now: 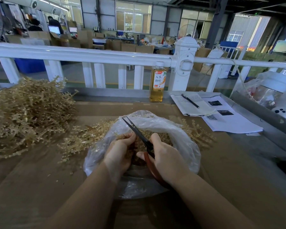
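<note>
Sprigs (28, 113) are heaped at the left end of the desk (40, 187). At centre, over a clear bag (185, 139), the left grip (119, 152) is closed round a sprig cluster (137, 147). Scissors (137, 131), blades slightly parted, are held by the red handles in the closed right grip (168, 161). Behind, a bottle (157, 83) is stood by the railing (73, 54); a notebook (203, 108), pen (190, 101) and printed sheets (234, 123) are laid rightward.

A factory workshop floor.
Steel columns (216, 22), stacked cardboard boxes (127, 46) and computer monitors (54, 29) fill the upper frame behind a white railing (82, 54); a heap of tan plastic sprigs (26, 109) lies on the worktop (40, 179).
</note>
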Demonstrator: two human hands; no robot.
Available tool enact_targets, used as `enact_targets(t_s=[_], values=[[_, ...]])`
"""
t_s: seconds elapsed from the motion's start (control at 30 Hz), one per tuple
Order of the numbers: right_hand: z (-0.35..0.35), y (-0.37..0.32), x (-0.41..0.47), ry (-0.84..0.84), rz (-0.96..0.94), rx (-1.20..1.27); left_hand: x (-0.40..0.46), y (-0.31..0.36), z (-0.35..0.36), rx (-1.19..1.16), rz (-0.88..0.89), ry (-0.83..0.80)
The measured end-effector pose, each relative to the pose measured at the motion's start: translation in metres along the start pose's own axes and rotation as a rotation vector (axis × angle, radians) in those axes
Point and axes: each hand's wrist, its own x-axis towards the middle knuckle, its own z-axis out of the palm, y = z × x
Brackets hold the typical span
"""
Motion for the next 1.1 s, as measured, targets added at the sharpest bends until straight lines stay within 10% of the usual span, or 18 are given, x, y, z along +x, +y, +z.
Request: enact_targets(t_s=[1.1], values=[[0.0,0.0,-0.005,0.063,0.09,0.031,-0.014,0.007,0.009,-0.057,-0.006,0.082]])
